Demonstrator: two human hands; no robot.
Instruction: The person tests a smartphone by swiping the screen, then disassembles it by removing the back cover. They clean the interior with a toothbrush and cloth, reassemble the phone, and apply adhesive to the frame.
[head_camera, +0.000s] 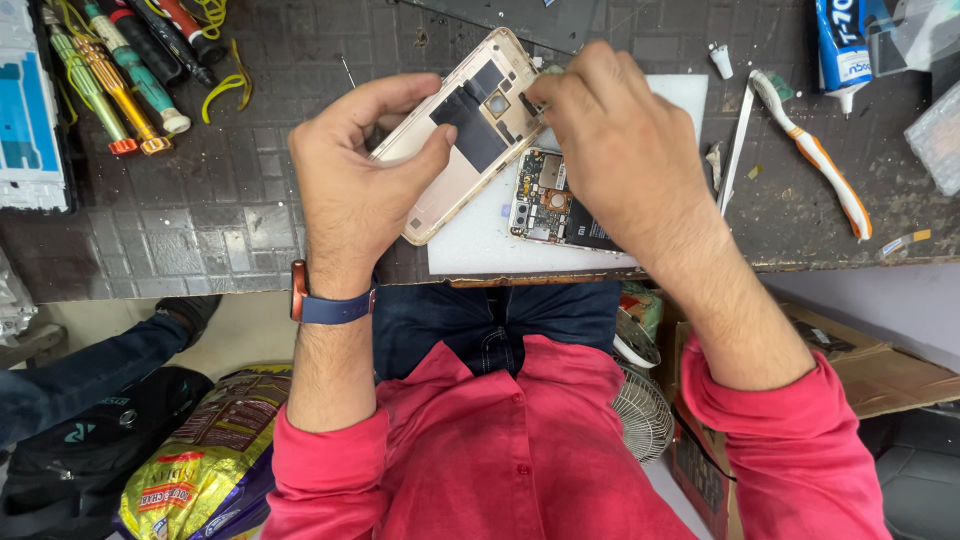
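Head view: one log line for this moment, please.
left hand holds gold back cover | right hand at its top edge | opened phone on white pad

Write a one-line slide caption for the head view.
Left hand steadies a gold phone back cover while right hand fingers pinch its top edge, above an opened phone.

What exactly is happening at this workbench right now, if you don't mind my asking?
A person in a red shirt is working on an opened phone. The left hand holds the gold back cover, inner side up, above the bench. The right hand has its fingertips at the cover's upper edge, near the camera cutout. The phone body, circuit board exposed, lies on a white mat. Tweezers and a toothbrush lie to the right, screwdrivers to the left.
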